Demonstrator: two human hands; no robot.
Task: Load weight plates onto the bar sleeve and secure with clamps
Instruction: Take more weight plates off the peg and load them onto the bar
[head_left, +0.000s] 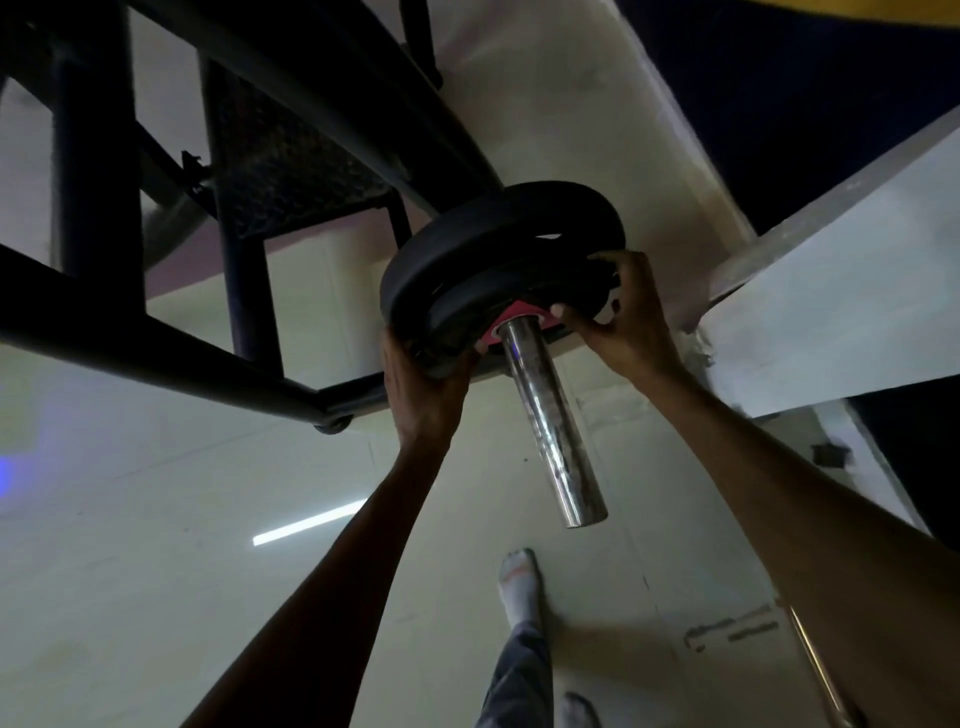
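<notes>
Dark steel rack frame (156, 332) fills the left of the view; the bar runs out from it toward me.

My left hand (421, 395) grips the lower-left rim of the outer weight plate (452, 312), fingers curled over the edge. That plate is already threaded on the bar sleeve (550, 421) and sits against a larger black plate (498, 223) further in. A red hub ring (519, 317) shows around the bore.

Sleeve: polished chrome, bare for most of its length toward me. Judged slippery, so the plates should slide freely and could creep outward until clamped.

My right hand (623, 317) holds the upper-right rim, thumb across the plate face, fingers hooked behind the edge.

Handling estimate: plate is rigid, dense, rubber-coated, so the grip is good at the rim. Best hold is opposite edges, as now, pushing square to the bar to avoid binding. Keep fingertips out of the gap between plates.

No clamp visible.
</notes>
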